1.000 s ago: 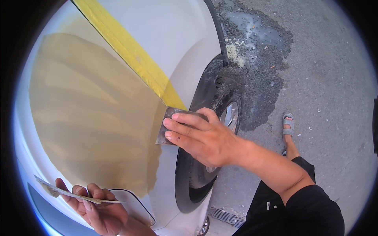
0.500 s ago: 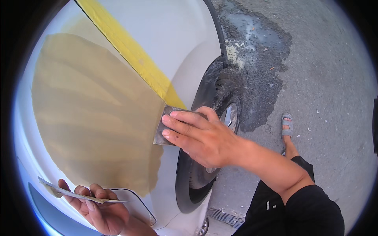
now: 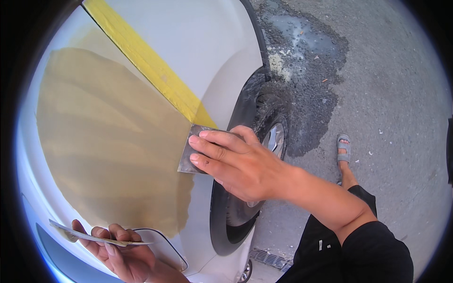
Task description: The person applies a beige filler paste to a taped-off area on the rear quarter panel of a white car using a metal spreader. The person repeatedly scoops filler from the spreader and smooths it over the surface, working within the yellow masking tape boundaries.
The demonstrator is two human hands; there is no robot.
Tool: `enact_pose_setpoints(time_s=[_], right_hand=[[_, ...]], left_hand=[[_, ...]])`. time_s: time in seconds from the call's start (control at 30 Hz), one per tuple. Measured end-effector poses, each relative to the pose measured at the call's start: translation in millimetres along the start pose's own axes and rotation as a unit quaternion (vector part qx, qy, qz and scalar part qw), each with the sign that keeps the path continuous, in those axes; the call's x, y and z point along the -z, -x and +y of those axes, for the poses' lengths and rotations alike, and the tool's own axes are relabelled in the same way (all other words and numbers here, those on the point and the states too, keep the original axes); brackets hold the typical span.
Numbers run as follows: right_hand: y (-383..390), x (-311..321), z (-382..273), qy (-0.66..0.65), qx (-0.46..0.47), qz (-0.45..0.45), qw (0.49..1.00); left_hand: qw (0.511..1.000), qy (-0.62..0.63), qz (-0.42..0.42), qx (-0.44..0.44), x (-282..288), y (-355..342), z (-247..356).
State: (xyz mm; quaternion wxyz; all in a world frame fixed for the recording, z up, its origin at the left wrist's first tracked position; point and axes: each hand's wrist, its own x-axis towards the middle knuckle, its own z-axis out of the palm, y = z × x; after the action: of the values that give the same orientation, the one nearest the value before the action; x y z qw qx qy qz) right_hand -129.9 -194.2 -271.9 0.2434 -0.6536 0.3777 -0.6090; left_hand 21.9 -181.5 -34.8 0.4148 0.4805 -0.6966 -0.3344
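My right hand (image 3: 240, 165) presses a square grey metal spreader (image 3: 191, 148) flat on the white car panel (image 3: 207, 47), at the edge of a broad tan coat of filler (image 3: 108, 141). The spreader's upper edge meets the lower end of a yellow tape strip (image 3: 141, 56), which runs diagonally to the upper left beside a dark panel gap. At the lower left my left hand (image 3: 120, 259) grips a thin pale plate (image 3: 80, 232), held level with some beige material on it, near the car's flap outline (image 3: 167, 245).
The dark wheel arch and wheel (image 3: 276, 137) are right of the spreader. Rough asphalt (image 3: 396, 118) has a wet patch (image 3: 306, 42) near the tyre and a metal drain grate (image 3: 266, 257) below. My sandalled foot (image 3: 343, 148) stands on the ground at the right.
My right hand and the spreader have slid slightly left, onto more of the tan filler. My left hand with the plate has shifted a little to the right.
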Motion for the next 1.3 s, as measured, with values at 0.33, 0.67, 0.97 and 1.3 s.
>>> enact_pose_setpoints(time_s=[0.33,0.67,0.97,1.3], right_hand=[[2.6,10.3,-8.3,-0.018,-0.013,0.000,1.000],[12.8,-2.1,-10.5,-0.018,-0.029,-0.040,0.999],[35.1,29.5,-28.9,-0.140,-0.098,-0.092,0.981],[7.7,52.6,-95.1,-0.569,-0.015,0.036,0.821]], left_hand=[[1.000,-0.008,0.011,0.010,2.8,1.5,1.5],[1.000,-0.024,0.009,-0.002,1.8,1.3,1.4],[0.995,0.041,0.088,0.030,-6.0,9.7,-2.7],[0.980,0.126,0.047,0.146,-23.5,27.1,2.4]])
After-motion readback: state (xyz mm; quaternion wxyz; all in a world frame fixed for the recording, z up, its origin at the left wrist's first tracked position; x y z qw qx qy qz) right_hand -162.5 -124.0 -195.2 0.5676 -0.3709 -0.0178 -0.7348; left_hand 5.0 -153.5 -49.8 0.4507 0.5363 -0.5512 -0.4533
